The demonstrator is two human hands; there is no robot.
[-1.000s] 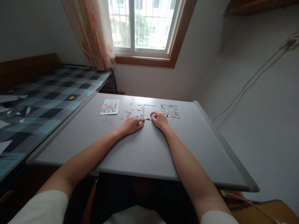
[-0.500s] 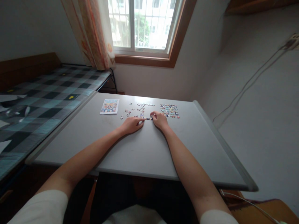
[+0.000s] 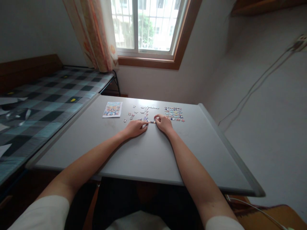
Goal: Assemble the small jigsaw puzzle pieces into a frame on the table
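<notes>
Both my hands rest on the grey table [image 3: 148, 153] at a short row of joined puzzle pieces [image 3: 151, 122]. My left hand [image 3: 136, 128] lies with curled fingers, its fingertips at the row's left end. My right hand [image 3: 163, 123] is closed, thumb and fingers pinched at the row's right end. Loose puzzle pieces [image 3: 141, 112] are scattered just beyond my hands. A dense patch of pieces [image 3: 174, 113] lies to the right of them. A small reference picture [image 3: 113, 109] lies flat to the left.
A bed with a checked cover [image 3: 40, 105] stands against the table's left edge. A window [image 3: 146, 25] and a curtain [image 3: 96, 35] are behind. A white cable [image 3: 259, 210] runs near the floor at the right.
</notes>
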